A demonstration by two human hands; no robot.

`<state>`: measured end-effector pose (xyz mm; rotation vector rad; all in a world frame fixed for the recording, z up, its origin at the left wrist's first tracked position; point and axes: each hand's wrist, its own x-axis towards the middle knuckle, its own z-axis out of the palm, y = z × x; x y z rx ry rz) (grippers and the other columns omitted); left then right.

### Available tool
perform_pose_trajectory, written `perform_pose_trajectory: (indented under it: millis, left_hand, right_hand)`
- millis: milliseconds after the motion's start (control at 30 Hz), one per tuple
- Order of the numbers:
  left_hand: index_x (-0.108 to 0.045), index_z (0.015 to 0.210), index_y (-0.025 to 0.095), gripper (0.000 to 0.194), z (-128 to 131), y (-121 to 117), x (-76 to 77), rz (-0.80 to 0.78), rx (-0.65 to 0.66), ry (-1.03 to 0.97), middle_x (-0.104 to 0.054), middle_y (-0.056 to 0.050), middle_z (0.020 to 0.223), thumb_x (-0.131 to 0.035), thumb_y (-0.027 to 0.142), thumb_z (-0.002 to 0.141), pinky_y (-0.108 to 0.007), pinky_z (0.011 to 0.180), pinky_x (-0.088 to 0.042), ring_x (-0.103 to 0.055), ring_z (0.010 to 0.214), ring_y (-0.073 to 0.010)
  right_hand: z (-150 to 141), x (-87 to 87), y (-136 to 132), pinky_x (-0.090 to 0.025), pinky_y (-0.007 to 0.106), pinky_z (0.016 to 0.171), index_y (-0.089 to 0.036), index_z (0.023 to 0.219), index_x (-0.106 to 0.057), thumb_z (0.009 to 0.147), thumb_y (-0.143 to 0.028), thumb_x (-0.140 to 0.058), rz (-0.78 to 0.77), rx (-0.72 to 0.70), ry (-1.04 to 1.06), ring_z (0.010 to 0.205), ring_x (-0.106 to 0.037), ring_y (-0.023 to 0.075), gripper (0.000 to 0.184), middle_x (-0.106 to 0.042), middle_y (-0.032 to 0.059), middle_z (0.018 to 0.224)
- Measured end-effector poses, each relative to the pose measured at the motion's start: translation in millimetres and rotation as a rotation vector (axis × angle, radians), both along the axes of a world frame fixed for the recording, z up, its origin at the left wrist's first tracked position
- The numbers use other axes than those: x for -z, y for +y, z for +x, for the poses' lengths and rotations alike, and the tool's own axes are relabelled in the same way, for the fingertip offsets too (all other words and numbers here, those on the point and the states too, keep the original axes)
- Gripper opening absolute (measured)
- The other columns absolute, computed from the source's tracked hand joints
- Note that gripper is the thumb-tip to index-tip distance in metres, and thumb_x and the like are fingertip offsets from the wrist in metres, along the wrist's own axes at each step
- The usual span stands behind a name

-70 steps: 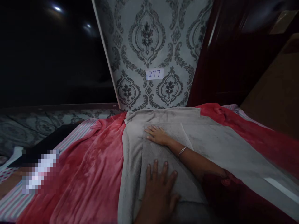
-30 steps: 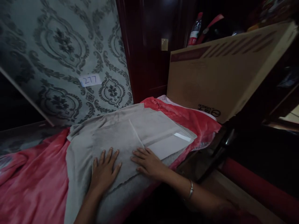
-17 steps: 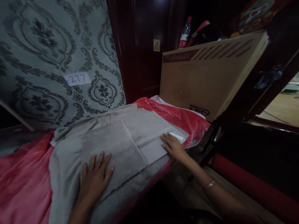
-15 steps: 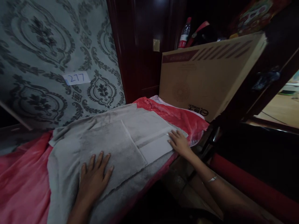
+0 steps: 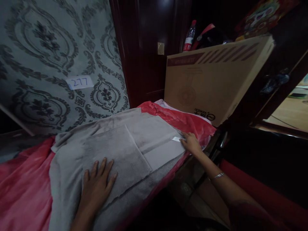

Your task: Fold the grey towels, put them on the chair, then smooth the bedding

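A grey plush cloth (image 5: 154, 126) lies spread over a red plush blanket (image 5: 26, 183), with a folded panel (image 5: 113, 147) on its left half. A smooth paler strip (image 5: 165, 154) runs along its near right side. My left hand (image 5: 97, 183) rests flat on the near left part of the cloth, fingers spread. At the right end, my right hand (image 5: 192, 143) has its fingers bent close together on the cloth's edge, the thumb near a small white label (image 5: 176, 139). The cloth's right corner is hidden under that hand.
A large cardboard box (image 5: 209, 80) stands at the back right, with a red-capped bottle (image 5: 189, 37) behind it. Patterned wallpaper (image 5: 48, 57) bears a paper marked 277 (image 5: 80, 82). A dark red wooden panel (image 5: 146, 48) rises behind the bed-like surface.
My right hand has shifted a little right along the cloth's edge, uncovering more of the white label. My left hand has stayed in place.
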<state>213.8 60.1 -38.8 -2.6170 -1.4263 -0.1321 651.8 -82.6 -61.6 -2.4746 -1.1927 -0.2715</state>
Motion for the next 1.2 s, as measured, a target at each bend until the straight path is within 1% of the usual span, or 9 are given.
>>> perform_pose_trajectory:
  millis: [200, 333, 467, 667, 800, 900, 967, 1067, 1200]
  left_hand:
    - [-0.046, 0.149, 0.024, 0.059, 1.0, -0.5, 0.3, 0.005, -0.001, 0.014, -0.034, -0.008, 0.16, -0.035, 0.045, 0.095, -0.063, 0.117, -0.021, -0.024, 0.15, -0.0367]
    - [-0.048, 0.148, 0.023, 0.059, 0.6, 0.2, 2.1, 0.022, 0.014, -0.009, -0.036, -0.009, 0.159, -0.036, 0.045, 0.094, -0.064, 0.117, -0.021, -0.026, 0.149, -0.0373]
    - [-0.047, 0.148, 0.023, 0.059, 1.1, -0.7, 0.6, 0.008, 0.014, -0.011, -0.037, -0.009, 0.159, -0.037, 0.045, 0.094, -0.064, 0.117, -0.021, -0.025, 0.149, -0.0373]
    - [-0.049, 0.147, 0.023, 0.057, 2.5, -5.9, -4.7, -0.022, 0.006, -0.035, -0.037, -0.01, 0.159, -0.039, 0.043, 0.095, -0.062, 0.117, -0.021, -0.026, 0.149, -0.0368]
    - [-0.051, 0.146, 0.024, 0.055, 1.4, -7.3, -3.3, -0.009, 0.02, -0.084, -0.041, -0.01, 0.157, -0.041, 0.042, 0.095, -0.062, 0.117, -0.022, -0.028, 0.148, -0.0362]
    - [-0.052, 0.145, 0.024, 0.056, 0.7, -6.9, -1.2, -0.01, 0.018, -0.112, -0.04, -0.01, 0.157, -0.042, 0.044, 0.094, -0.063, 0.117, -0.022, -0.028, 0.148, -0.037]
    - [-0.052, 0.145, 0.024, 0.056, 0.5, -6.6, -0.8, -0.016, 0.014, -0.106, -0.04, -0.01, 0.157, -0.042, 0.044, 0.094, -0.063, 0.117, -0.022, -0.028, 0.148, -0.0372]
    - [-0.052, 0.145, 0.024, 0.055, 0.4, -6.9, -1.9, -0.013, 0.013, -0.096, -0.041, -0.01, 0.156, -0.042, 0.043, 0.094, -0.063, 0.117, -0.022, -0.029, 0.148, -0.0365]
    - [-0.052, 0.145, 0.024, 0.055, 0.2, -7.7, -4.2, -0.011, 0.007, -0.1, -0.041, -0.009, 0.156, -0.043, 0.043, 0.094, -0.063, 0.117, -0.023, -0.029, 0.148, -0.0362]
  right_hand:
    - [14.6, 15.7, -0.1, -0.048, 0.039, 0.094, -0.012, 0.126, -0.068, 0.083, -0.03, -0.058, 0.188, -0.002, 0.181, 0.106, -0.063, 0.0284, 0.047, -0.069, 0.0154, 0.115]
    - [22.3, 16.2, -0.3, -0.052, 0.038, 0.084, -0.013, 0.115, -0.073, 0.074, -0.037, -0.062, 0.446, -0.024, 0.483, 0.093, -0.067, 0.027, 0.049, -0.074, 0.0119, 0.105]
    - [15.4, 13.1, -2.1, -0.052, 0.032, 0.068, -0.012, 0.108, -0.072, 0.061, -0.051, -0.07, 0.706, -0.083, 0.845, 0.077, -0.066, 0.0217, 0.061, -0.075, 0.0087, 0.093]
    - [-0.5, 12.4, -7.7, -0.05, 0.027, 0.059, -0.013, 0.089, -0.072, 0.053, -0.054, -0.08, 0.754, -0.111, 1.08, 0.065, -0.063, 0.0177, 0.055, -0.071, 0.0075, 0.079]
    - [-1.1, 17.0, -3.7, -0.051, 0.029, 0.059, -0.012, 0.097, -0.071, 0.057, -0.057, -0.076, 0.777, -0.083, 0.956, 0.066, -0.063, 0.0194, 0.06, -0.072, 0.0075, 0.081]
    - [-4.8, 18.6, 0.4, -0.054, 0.034, 0.069, -0.012, 0.112, -0.068, 0.065, -0.054, -0.069, 0.762, -0.052, 0.68, 0.081, -0.066, 0.024, 0.063, -0.073, 0.0107, 0.095]
    - [-12.1, 16.3, 2.2, -0.054, 0.038, 0.079, -0.014, 0.118, -0.068, 0.074, -0.045, -0.061, 0.683, -0.068, 0.471, 0.09, -0.066, 0.0258, 0.054, -0.072, 0.0116, 0.105]
    - [-29.8, 9.2, 4.7, -0.051, 0.041, 0.091, -0.018, 0.122, -0.067, 0.082, -0.027, -0.047, 0.531, -0.207, 0.211, 0.101, -0.064, 0.0256, 0.046, -0.071, 0.0103, 0.112]
    - [-53.9, 2.3, 8.9, -0.049, 0.041, 0.094, -0.019, 0.123, -0.068, 0.082, -0.012, -0.042, 0.347, -0.458, -0.002, 0.105, -0.061, 0.025, 0.048, -0.071, 0.0098, 0.112]
